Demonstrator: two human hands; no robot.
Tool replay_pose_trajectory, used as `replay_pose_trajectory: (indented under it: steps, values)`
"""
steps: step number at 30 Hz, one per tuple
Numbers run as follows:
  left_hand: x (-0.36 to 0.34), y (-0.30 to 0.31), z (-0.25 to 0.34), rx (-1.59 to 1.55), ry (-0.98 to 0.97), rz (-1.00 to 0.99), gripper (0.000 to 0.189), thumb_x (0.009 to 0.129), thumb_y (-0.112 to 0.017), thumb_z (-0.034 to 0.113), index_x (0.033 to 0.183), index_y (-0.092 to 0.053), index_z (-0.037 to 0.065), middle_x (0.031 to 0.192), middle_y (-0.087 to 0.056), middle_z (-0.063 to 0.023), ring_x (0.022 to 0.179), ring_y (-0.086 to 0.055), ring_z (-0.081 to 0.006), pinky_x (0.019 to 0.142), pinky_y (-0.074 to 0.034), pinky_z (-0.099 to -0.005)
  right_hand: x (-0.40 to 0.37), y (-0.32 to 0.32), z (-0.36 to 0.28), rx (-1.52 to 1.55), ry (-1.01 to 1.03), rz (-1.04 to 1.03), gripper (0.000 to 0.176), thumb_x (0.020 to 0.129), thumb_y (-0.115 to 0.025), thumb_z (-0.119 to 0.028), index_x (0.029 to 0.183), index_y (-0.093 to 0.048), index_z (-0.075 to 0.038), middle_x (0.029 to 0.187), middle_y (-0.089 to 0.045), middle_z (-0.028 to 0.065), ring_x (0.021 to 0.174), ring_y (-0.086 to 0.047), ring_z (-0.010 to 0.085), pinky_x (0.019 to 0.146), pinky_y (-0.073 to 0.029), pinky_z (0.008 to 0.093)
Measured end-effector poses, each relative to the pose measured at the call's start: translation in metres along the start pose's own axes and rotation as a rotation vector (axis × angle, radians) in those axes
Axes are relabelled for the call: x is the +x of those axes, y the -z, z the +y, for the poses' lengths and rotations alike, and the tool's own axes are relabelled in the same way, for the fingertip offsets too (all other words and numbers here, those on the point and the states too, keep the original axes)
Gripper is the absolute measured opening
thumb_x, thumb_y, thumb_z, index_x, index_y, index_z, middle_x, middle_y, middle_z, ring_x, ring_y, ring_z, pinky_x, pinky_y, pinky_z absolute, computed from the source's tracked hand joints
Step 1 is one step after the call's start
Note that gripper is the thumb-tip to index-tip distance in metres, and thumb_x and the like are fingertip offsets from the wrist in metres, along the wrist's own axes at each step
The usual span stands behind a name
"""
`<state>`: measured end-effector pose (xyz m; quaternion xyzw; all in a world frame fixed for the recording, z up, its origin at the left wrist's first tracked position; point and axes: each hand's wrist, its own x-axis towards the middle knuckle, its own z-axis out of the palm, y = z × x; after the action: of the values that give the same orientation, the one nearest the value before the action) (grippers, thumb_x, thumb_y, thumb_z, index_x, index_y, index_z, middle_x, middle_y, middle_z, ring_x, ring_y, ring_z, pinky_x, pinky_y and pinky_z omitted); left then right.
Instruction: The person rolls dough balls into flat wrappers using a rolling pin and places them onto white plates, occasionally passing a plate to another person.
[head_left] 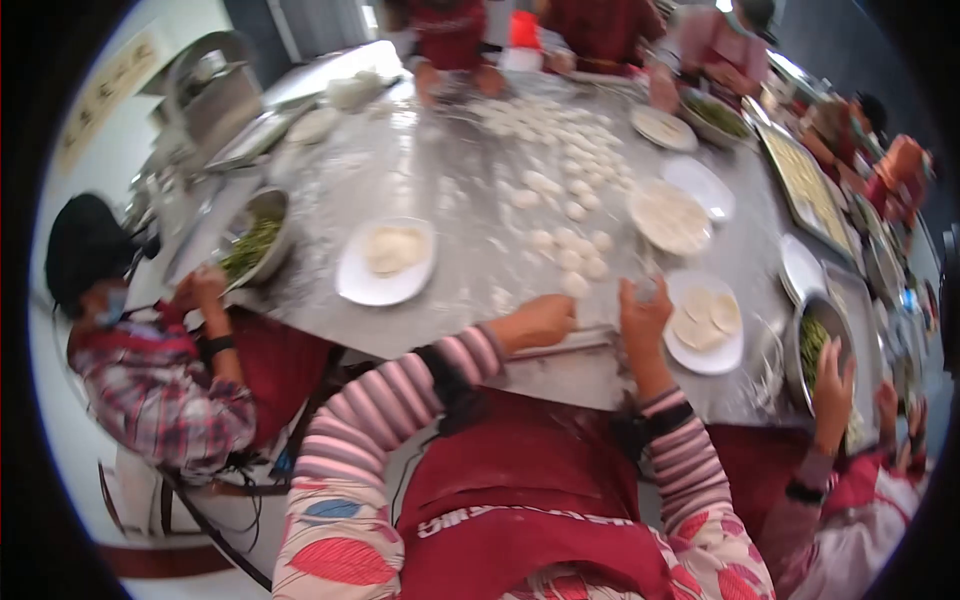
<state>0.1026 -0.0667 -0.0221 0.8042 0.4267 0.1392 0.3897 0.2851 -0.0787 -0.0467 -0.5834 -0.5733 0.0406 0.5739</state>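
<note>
My left hand (540, 322) is closed in a fist low over the near edge of the steel table (460, 230); whatever its fingers hold is hidden. Just below the fist and to its right lies a pale, narrow bar (568, 345). My right hand (646, 308) is raised beside it, thumb and forefinger apart, with a blurred pale patch between them. Small dough balls (572, 260) lie beyond my hands. Right of my right hand, a white plate (705, 362) carries flat dough wrappers (706, 318). Behind it stands a round container of flour (670, 217).
A white plate with wrappers (392, 250) stands left of centre. Bowls of green filling (255, 240) sit at left and right. More dough pieces (545, 120) cover the far side. People work around the table, one hand (834, 395) close at the right. Trays (805, 185) line the right edge.
</note>
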Motion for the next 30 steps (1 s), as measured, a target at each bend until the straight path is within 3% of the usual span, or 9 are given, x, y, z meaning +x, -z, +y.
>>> replay_pose_trajectory:
  steps: [5,8,10,12,15,17,20,21,30]
  values:
    - [-0.010,-0.003,-0.006,0.111,-0.089,-0.076,0.024,0.071,-0.058,0.020,0.083,-0.062,0.000,0.082,-0.061,-0.0234,0.080,-0.059,-0.0371,0.072,-0.045,-0.0431,-0.030,0.034,-0.001,0.019,-0.014,-0.017,0.018,0.073,-0.066,-0.009,0.075,-0.049,-0.003,0.056,-0.050,0.0067,0.048,-0.048,0.0199,0.049,-0.040,0.0333]
    - [-0.029,0.012,-0.013,-0.079,-0.083,0.054,0.025,0.068,-0.060,0.021,0.080,-0.060,-0.001,0.075,-0.061,-0.0228,0.072,-0.058,-0.0356,0.068,-0.045,-0.0405,-0.045,0.051,-0.020,0.046,-0.101,-0.046,0.021,0.076,-0.063,-0.004,0.070,-0.043,-0.006,0.053,-0.044,0.0016,0.046,-0.043,0.0125,0.046,-0.037,0.0276]
    - [-0.045,0.062,-0.030,-0.057,0.025,0.199,0.026,0.068,-0.061,0.023,0.076,-0.059,-0.002,0.071,-0.060,-0.0221,0.069,-0.057,-0.0334,0.065,-0.045,-0.0388,-0.048,0.050,-0.028,0.288,-0.313,-0.063,0.022,0.079,-0.060,-0.002,0.069,-0.040,-0.007,0.051,-0.042,0.0003,0.043,-0.042,0.0094,0.042,-0.035,0.0242]
    - [-0.051,0.107,-0.059,-0.127,0.098,0.273,0.031,0.067,-0.064,0.025,0.081,-0.059,-0.001,0.073,-0.061,-0.0206,0.072,-0.059,-0.0320,0.065,-0.046,-0.0401,-0.046,0.051,-0.037,0.305,-0.296,-0.078,0.022,0.080,-0.059,-0.001,0.070,-0.039,-0.007,0.051,-0.042,0.0001,0.041,-0.041,0.0085,0.039,-0.034,0.0230]
    - [-0.067,0.142,-0.048,0.252,0.400,0.611,0.033,0.070,-0.063,0.021,0.093,-0.057,-0.001,0.088,-0.061,-0.0206,0.084,-0.059,-0.0320,0.071,-0.047,-0.0417,-0.046,0.051,-0.042,0.331,-0.290,-0.073,0.023,0.080,-0.059,-0.001,0.072,-0.039,-0.007,0.050,-0.041,0.0002,0.038,-0.040,0.0077,0.035,-0.031,0.0219]
    - [-0.037,0.122,-0.074,0.392,0.295,0.689,0.035,0.073,-0.060,0.015,0.103,-0.054,-0.001,0.104,-0.056,-0.0216,0.098,-0.055,-0.0339,0.081,-0.045,-0.0424,-0.045,0.050,-0.044,0.348,-0.288,-0.071,0.023,0.081,-0.059,-0.002,0.073,-0.038,-0.007,0.050,-0.042,0.0004,0.037,-0.039,0.0077,0.034,-0.031,0.0219]
    - [-0.002,0.061,-0.046,0.281,-0.009,0.356,0.042,0.075,-0.052,0.005,0.117,-0.048,0.000,0.115,-0.050,-0.0237,0.109,-0.047,-0.0379,0.094,-0.038,-0.0426,-0.046,0.051,-0.047,0.366,-0.304,-0.076,0.024,0.081,-0.059,-0.002,0.073,-0.038,-0.007,0.049,-0.042,0.0011,0.036,-0.039,0.0079,0.034,-0.031,0.0215]
    - [0.016,0.027,-0.054,0.376,-0.204,0.434,0.042,0.075,-0.050,0.004,0.117,-0.048,0.000,0.115,-0.049,-0.0239,0.107,-0.048,-0.0385,0.094,-0.037,-0.0435,-0.046,0.051,-0.046,0.368,-0.294,-0.078,0.024,0.081,-0.059,-0.002,0.073,-0.038,-0.007,0.049,-0.042,0.0014,0.036,-0.039,0.0080,0.033,-0.030,0.0215]
    - [0.015,-0.022,-0.005,0.590,-0.259,0.283,0.014,0.072,-0.055,0.009,0.080,-0.064,0.001,0.094,-0.057,-0.0202,0.088,-0.058,-0.0347,0.071,-0.048,-0.0403,-0.047,0.052,-0.041,0.349,-0.250,-0.108,0.022,0.083,-0.058,-0.003,0.074,-0.039,-0.007,0.049,-0.042,0.0012,0.035,-0.039,0.0076,0.033,-0.029,0.0212]
